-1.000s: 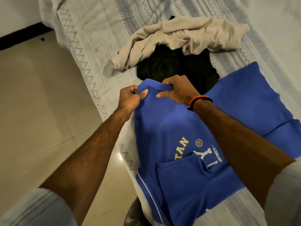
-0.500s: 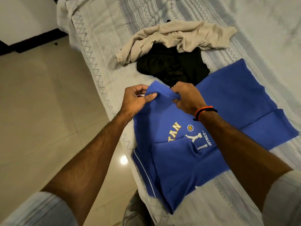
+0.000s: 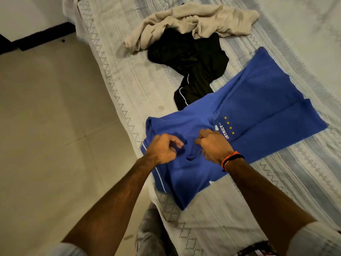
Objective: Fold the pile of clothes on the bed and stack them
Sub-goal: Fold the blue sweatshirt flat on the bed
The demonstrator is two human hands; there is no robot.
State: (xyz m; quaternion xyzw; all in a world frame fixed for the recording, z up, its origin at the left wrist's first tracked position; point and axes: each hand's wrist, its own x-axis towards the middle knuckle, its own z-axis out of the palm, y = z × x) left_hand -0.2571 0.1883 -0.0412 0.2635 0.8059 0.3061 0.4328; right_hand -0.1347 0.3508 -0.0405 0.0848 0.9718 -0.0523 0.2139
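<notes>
- Fold in progress on blue shirt point(image 3: 258, 100), spread flat on bed point(image 3: 118, 71) near its floor-side edge.
- Left hand point(image 3: 162, 150) and right hand point(image 3: 214, 145) both over near end of shirt, side by side, each with fingers curled and pinching a bunch of blue fabric.
- Exact grip depth unclear; fingertips partly buried in cloth.
- Shirt long axis running diagonally: near end under hands, hem far off toward upper right.
- Most of shirt body lying ahead and to the right of fingers, so next fold likely needs cloth carried along that axis toward far hem, or far hem brought back.
- Right hand nearer to printed chest area and to bulk of shirt; left hand nearer to bed edge and white-piped sleeve side.
- Black garment point(image 3: 191, 60) just beyond shirt, touching or slightly tucked under its far edge; beige garment point(image 3: 193, 21) crumpled partly on top of black one, farther up bed.
- Both unfolded; no stack visible yet, so task judged early.
- Risk: near corner overhanging bed edge, could slide off.
</notes>
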